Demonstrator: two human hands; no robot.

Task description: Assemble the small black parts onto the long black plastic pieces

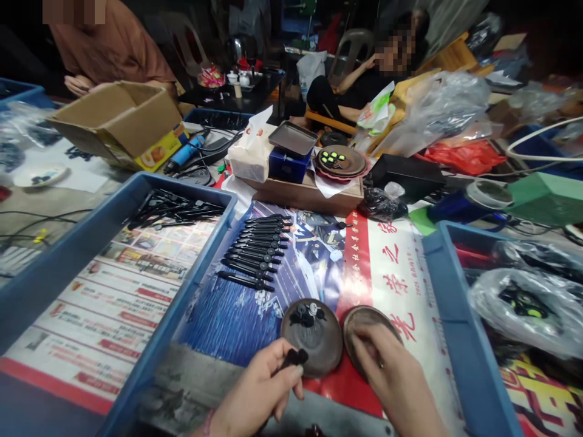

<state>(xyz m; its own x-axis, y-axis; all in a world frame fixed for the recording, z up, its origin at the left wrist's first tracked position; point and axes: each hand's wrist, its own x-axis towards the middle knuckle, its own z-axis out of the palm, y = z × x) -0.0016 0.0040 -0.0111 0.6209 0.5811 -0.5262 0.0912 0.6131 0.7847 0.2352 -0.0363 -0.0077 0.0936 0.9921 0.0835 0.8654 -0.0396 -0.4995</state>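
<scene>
Black plastic is the material of the small part point(295, 358) that the left hand point(262, 391) holds: the fingers point(291, 379) pinch it at the near edge of the left dish point(319, 349). This brown dish is round and carries a few tiny dark pieces point(307, 314) near its far rim. Just beside it, to the right, lies a second brown dish point(364, 321). The right hand point(392, 379) rests over the near part of this dish, palm down, with the fingers point(364, 352) bent and close together; I cannot tell if they grip something under them.

Both dishes stand on the counter point(392, 267), which is covered with printed posters in blue, red and white. Behind the left dish a row of black rods point(257, 252) lies side by side on the blue poster. To the left is a blue tray point(59, 261), lined with printed paper, and a heap of the same rods point(173, 209) lies in its far corner. To the right a second blue tray point(460, 340) holds clear bags point(523, 303) with dark things inside.

Farther back are a cardboard box point(121, 121), a wooden box point(305, 195) with a plate point(341, 161) on it, and much plastic wrapping. Two other people sit behind the counter, well apart from the hands.
</scene>
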